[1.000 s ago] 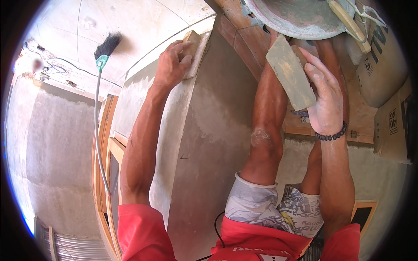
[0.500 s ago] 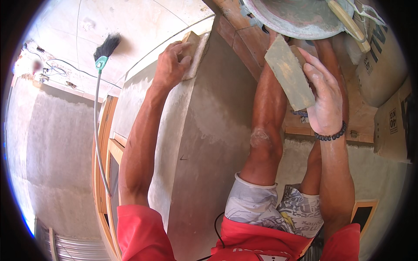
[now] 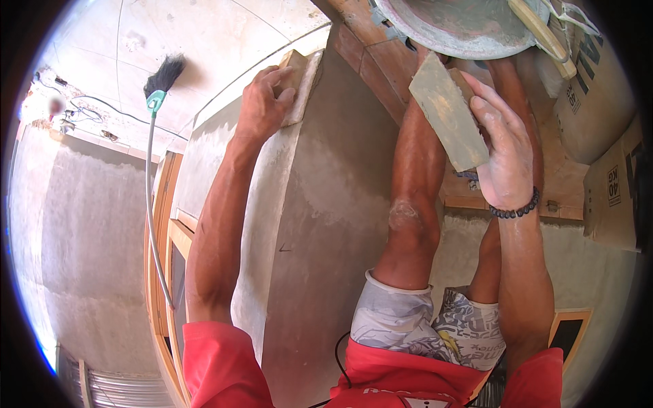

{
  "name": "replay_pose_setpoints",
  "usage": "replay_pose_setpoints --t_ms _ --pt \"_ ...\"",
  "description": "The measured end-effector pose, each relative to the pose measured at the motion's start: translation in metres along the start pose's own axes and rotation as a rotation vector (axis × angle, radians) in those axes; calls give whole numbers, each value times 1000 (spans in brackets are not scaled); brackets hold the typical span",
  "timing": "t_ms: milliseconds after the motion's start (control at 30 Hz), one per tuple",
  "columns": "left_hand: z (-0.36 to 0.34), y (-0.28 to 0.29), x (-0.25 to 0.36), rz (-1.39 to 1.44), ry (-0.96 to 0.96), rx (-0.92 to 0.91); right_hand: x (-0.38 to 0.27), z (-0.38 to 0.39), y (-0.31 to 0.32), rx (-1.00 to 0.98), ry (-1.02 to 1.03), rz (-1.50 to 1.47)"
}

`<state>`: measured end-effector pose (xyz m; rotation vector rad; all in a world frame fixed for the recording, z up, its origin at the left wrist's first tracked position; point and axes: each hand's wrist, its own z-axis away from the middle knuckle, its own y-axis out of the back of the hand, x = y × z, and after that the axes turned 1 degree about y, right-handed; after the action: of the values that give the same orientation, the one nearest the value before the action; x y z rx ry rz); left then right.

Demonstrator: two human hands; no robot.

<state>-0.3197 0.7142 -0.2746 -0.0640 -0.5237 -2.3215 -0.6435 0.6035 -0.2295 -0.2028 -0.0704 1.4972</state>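
Left grip point(image 3: 264, 105) grasps a wood-handled float point(image 3: 309, 83) set against the corner of the plastered wall point(image 3: 326, 183). Right grip point(image 3: 505, 132) grasps a grey-smeared board point(image 3: 449, 115), clear of the wall, near the basin point(image 3: 469, 50). Step in hand: apparently smoothing the corner. Next move likely calls for even pressure, float flat.

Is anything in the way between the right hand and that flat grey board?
Nothing visible is: the right hand holds the rectangular plastering float directly. The person's left leg shows beyond the float, not between them.
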Motion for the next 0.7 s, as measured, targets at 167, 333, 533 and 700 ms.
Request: replay_pose_setpoints --t_ms 167,333,533,700 --pt "-1 0 1 -18 11 -8 -3 2 1 -18 -17 23" --pt "-1 -1 -4 -23 -16 7 -3 1 -1 -20 -15 -6" --pt "0 2 1 -34 7 -30 -2 0 0 -42 -19 -21" --pt "0 -2 -6 -109 -62 -1 3 -2 2 -23 -3 -48"
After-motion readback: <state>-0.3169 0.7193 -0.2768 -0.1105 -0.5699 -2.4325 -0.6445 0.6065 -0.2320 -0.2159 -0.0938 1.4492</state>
